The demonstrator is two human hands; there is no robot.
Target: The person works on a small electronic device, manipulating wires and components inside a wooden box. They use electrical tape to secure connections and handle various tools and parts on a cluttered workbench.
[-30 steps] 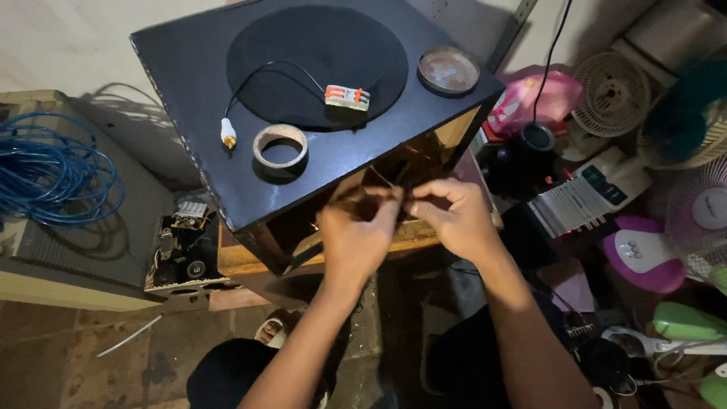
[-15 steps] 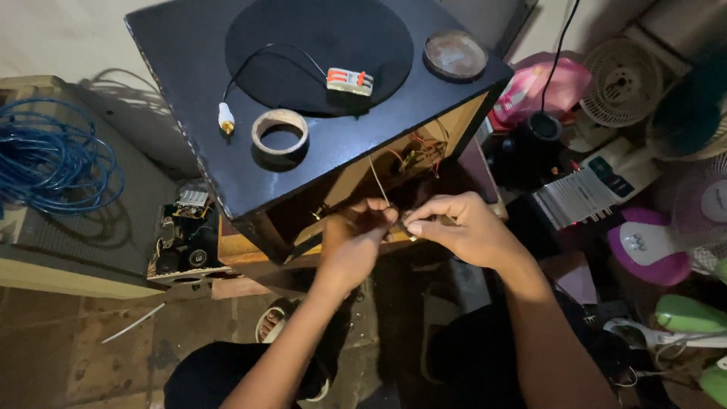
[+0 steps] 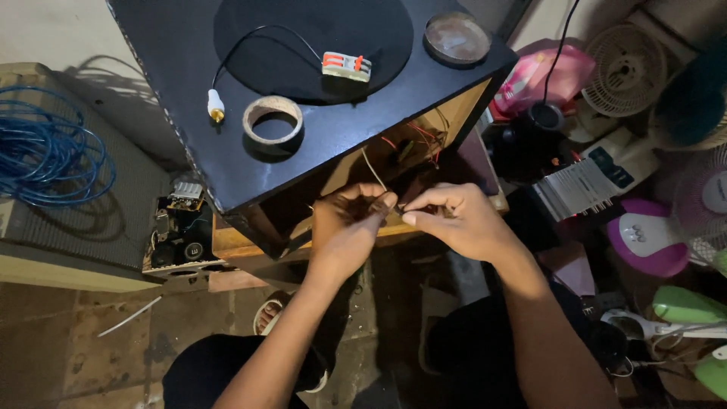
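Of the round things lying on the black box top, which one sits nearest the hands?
The beige ring of tape, near the front edge above the left hand. The round brownish lid lies at the far corner, farther from both hands.

Both hands have drawn nearer the body, away from the open black wooden speaker box [image 3: 303,144]. The left hand [image 3: 344,231] and right hand [image 3: 462,223] now pinch a thin pale wire [image 3: 372,170] between meeting fingers [image 3: 388,201].
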